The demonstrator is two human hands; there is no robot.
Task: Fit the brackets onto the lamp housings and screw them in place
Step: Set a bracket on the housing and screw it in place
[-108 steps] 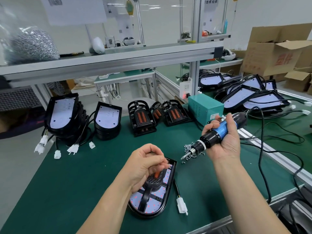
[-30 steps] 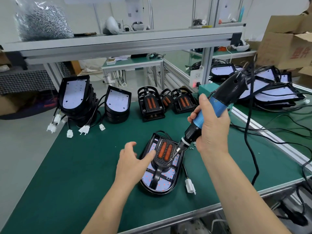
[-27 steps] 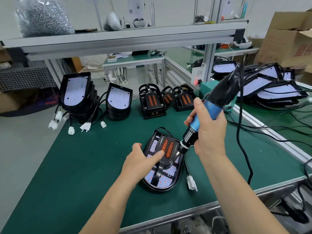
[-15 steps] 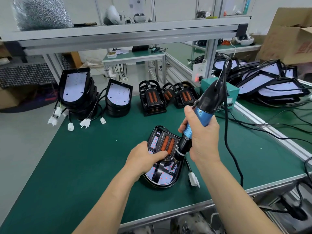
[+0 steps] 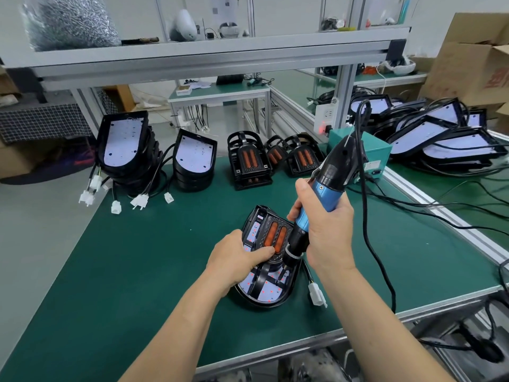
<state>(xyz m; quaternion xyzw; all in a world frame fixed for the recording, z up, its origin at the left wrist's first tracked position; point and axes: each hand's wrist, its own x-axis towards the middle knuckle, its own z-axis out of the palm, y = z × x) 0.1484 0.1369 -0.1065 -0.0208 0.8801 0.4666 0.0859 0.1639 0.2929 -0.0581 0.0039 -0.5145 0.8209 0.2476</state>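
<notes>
While the left hand (image 5: 237, 260) clamped the black orange-padded bracket (image 5: 275, 238) onto the black oval lamp housing (image 5: 264, 297) on the green bench mat (image 5: 137, 257), the right hand (image 5: 327, 235) clenched the blue-and-black electric screwdriver (image 5: 326, 188), which likely wanted holding square and steady.

Head-worn view, forward-down, close over workbench (image 5: 137, 271)

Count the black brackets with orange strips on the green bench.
4. One bracket lies on the near lamp housing; three stand at the bench's back: left, middle, right. Others may be hidden.
</notes>
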